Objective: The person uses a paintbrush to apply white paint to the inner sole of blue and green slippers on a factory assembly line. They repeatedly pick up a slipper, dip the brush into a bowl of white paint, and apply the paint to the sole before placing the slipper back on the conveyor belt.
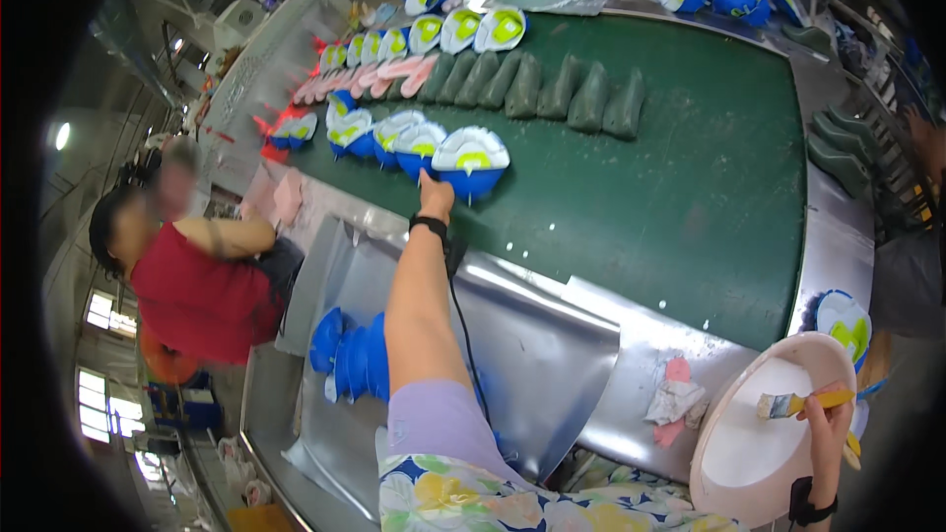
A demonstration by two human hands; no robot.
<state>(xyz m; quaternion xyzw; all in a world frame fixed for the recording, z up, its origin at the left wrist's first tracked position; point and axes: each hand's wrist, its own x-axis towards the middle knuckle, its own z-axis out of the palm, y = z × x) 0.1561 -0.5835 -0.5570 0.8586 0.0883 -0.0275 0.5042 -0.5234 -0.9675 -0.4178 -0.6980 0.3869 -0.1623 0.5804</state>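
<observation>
My left hand (435,196) reaches out to the green conveyor belt (680,177), its fingers closed at the near edge of a blue and white shoe sole (471,162) with a yellow-green inset. That sole ends a row of similar soles (384,133). My right hand (826,412) holds a yellow-handled brush (794,403) over a large pale basin (751,433) of white paste at the lower right.
Dark green shoe lasts (537,87) and pink ones (394,72) lie in a row further up the belt, with more soles (434,34) behind. Blue soles (350,350) are stacked in a steel tray (552,355). A person in red (202,286) sits at left. Crumpled rags (676,400) lie near the basin.
</observation>
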